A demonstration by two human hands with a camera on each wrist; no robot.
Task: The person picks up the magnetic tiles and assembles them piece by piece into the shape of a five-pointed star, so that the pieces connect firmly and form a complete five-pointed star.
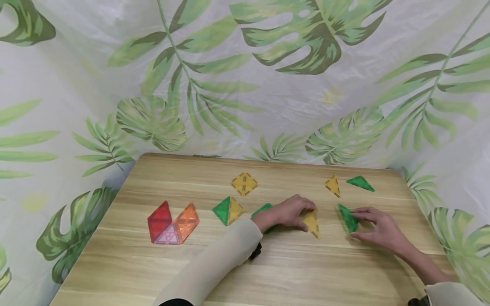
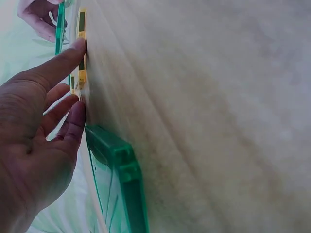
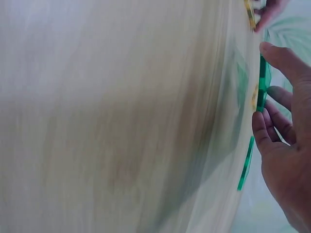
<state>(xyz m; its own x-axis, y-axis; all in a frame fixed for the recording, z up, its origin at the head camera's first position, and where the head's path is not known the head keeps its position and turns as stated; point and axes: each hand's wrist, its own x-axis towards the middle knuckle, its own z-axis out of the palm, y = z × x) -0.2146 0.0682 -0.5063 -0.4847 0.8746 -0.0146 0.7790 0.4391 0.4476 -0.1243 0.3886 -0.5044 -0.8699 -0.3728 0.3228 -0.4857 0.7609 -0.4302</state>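
My left hand [image 1: 292, 212] holds a yellow triangular magnetic tile [image 1: 312, 223] by its edges, thumb on one side and fingers on the other. Under that wrist lies a green triangular tile [image 1: 263, 208], partly covered by the arm; its thick edge shows large in the left wrist view. To the right, my right hand [image 1: 379, 229] pinches another green triangular tile [image 1: 348, 219] between thumb and fingertips. In the right wrist view this green tile [image 3: 263, 82] stands edge-on, a little above the table, with a shadow beneath.
Behind the hands lie a yellow triangle [image 1: 333, 185] and a green triangle [image 1: 360, 183]. Left of them are a yellow diamond [image 1: 244, 184], a green-and-yellow pair [image 1: 228, 211] and a joined red, pink and orange group [image 1: 167, 233]. A leaf-print sheet [image 1: 214, 85] hangs behind the wooden table [image 1: 306, 272].
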